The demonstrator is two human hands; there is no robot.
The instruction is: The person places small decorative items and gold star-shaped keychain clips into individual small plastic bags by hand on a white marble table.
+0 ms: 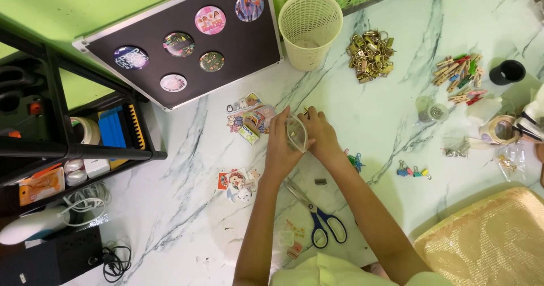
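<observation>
Both hands meet over the marble floor, the left hand (pixel 281 144) and right hand (pixel 321 134) each pinching a side of a small clear plastic bag (pixel 296 133) held upright between them, equally near both

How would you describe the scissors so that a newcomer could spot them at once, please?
Start at the marble-patterned floor and follow the person's two forearms. The scissors lie on the floor between them, below the hands. They alone have blue loop handles and long metal blades, unlike the stickers to their left.
</observation>
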